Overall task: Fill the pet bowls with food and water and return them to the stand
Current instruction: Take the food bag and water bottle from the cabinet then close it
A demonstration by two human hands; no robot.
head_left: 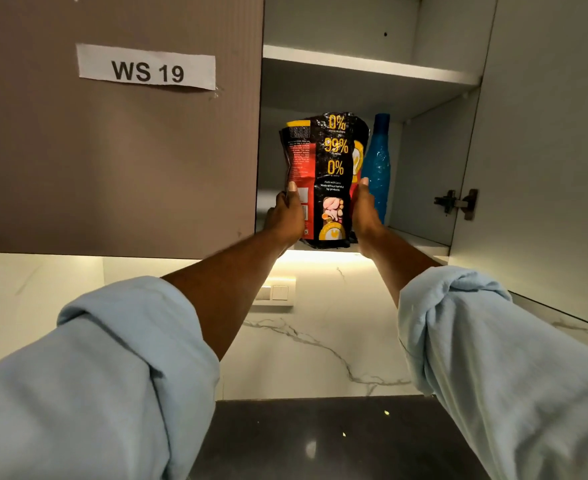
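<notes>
A black, red and yellow pet food bag (327,168) stands upright on the bottom shelf of an open wall cabinet. My left hand (287,216) grips its lower left side and my right hand (365,213) grips its lower right side, both arms reaching up. A blue water bottle (377,168) stands just behind and right of the bag, partly hidden by my right hand. No pet bowls or stand are in view.
The closed cabinet door (119,150) on the left carries a paper label "WS 19". The right door (545,150) stands open with its hinge (457,202) showing. An upper shelf (368,65) spans above. Below are a marble backsplash with switches (275,294) and a dark countertop (320,441).
</notes>
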